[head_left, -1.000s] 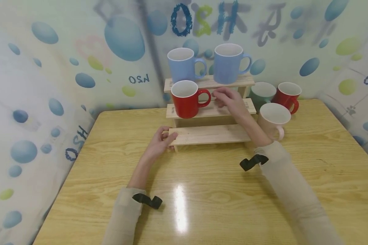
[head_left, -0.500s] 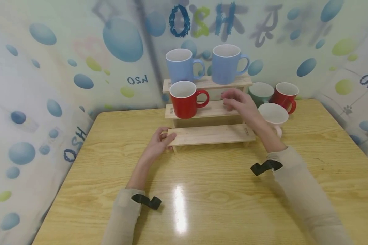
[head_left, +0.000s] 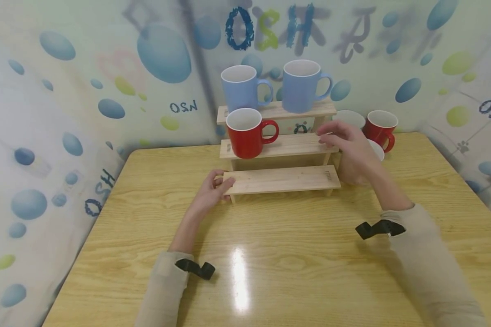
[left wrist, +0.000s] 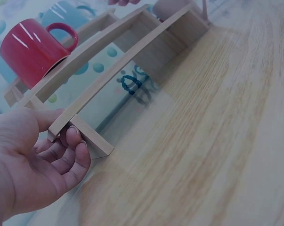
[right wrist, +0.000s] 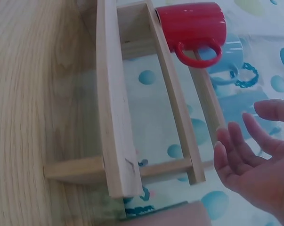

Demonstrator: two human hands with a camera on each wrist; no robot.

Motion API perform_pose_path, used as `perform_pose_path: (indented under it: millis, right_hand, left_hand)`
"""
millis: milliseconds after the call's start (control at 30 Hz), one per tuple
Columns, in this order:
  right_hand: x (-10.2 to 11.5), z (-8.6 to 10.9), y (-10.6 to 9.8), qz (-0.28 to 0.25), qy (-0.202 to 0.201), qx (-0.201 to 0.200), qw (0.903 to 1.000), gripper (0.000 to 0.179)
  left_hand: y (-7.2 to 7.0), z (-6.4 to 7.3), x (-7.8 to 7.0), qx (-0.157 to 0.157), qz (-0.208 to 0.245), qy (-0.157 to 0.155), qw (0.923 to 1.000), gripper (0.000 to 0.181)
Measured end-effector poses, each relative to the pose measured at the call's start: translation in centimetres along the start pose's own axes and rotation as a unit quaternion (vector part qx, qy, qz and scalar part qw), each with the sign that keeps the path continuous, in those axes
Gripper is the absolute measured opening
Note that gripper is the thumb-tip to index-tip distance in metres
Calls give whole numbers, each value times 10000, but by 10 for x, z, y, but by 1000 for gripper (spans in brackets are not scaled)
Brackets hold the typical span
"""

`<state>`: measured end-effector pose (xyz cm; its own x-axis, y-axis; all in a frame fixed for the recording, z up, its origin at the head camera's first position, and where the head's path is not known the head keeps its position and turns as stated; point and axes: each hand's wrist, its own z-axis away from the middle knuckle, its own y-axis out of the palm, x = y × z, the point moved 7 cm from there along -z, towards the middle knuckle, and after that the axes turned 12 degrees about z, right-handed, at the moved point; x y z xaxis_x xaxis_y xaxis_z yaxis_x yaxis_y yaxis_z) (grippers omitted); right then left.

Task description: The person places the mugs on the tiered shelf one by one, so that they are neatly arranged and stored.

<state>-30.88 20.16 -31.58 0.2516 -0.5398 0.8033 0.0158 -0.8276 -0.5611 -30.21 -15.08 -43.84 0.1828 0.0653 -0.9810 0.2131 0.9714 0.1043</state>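
Three-tier pale wooden rack stood on the wood-grain table.
Left hand pinched the lowest shelf's end; right hand, fingers loosely curved, held nothing. A sudden tug could have toppled the middle-tier glossy red mug.

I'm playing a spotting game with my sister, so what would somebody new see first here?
Probably the bright red mug by itself toward the left end of the middle shelf. Next might come the two blue mugs, up on the top shelf. Then the hands: the left hand grips the bottom shelf by its left end, and the right hand, holding nothing, is near the middle shelf's right end.
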Motion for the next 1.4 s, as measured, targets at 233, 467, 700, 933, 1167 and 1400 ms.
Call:
perform_pose_path:
  millis: [233, 467, 700, 933, 1167, 1400]
  right_hand:
    - [-9, 6, -30, -251, -187, -415, 9987, 18]
    - [-23, 13, -55, -1042, -436, -597, 9918, 14]
    - [-53, 23, -84, -693, 207, -850, 9937, 12]
    - [-84, 28, -104, -488, 545, -1109, 9911, 13]
    - [-118, 34, -115, -161, 1105, -1096, 9877, 14]
    - [-145, 37, -120, -506, 1405, -1161, 9819, 9]
  left_hand:
    - [0, 0, 0, -7, 18, -13, 10000, 51]
    - [0, -1, 1, -1, 7, -27, 10000, 51]
    - [0, -1, 0, 0, -13, -21, 10000, 51]
    - [0, -1, 0, -11, 116, 23, 9999, 48]
    - [-1, 0, 1, -9, 93, 31, 10000, 49]
    - [-1, -1, 2, -48, 84, 17, 10000, 47]
